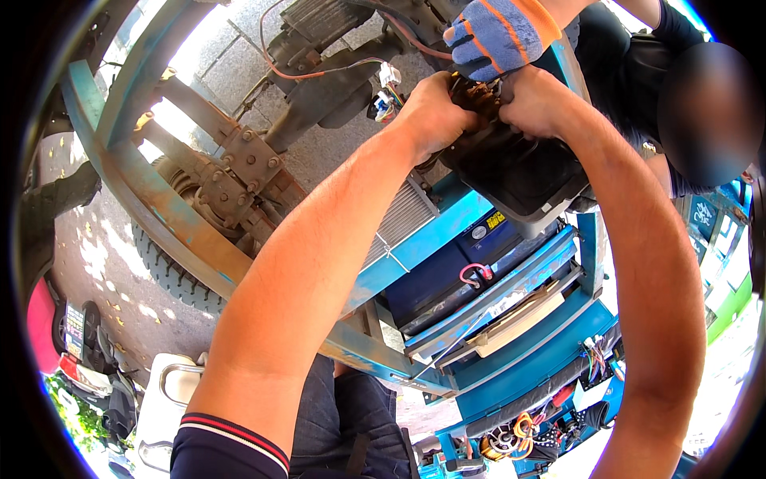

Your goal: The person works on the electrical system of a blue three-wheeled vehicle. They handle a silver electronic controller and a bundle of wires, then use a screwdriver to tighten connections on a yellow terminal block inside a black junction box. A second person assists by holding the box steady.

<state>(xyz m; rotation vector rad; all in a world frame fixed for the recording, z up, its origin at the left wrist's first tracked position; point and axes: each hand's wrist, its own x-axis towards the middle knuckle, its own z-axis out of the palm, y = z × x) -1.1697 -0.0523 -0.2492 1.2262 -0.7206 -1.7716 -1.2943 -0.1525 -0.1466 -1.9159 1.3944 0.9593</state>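
Gripping from both sides, the left hand [431,112] and right hand [538,100] close together on a small brownish part [477,94] at twelve o'clock, seated on top of a black housing [519,172]. A co-worker's gloved hand [495,36] bears on the same spot from above. Loose red wires [343,70] and a white connector [388,76] hang at eleven o'clock; the blue frame [447,239] and a dark battery [447,267] lie below, toward five o'clock. With three hands crowding one spot, I judge a finger could get pinched, or a tug could snag the wires and let the housing slip onto the battery.
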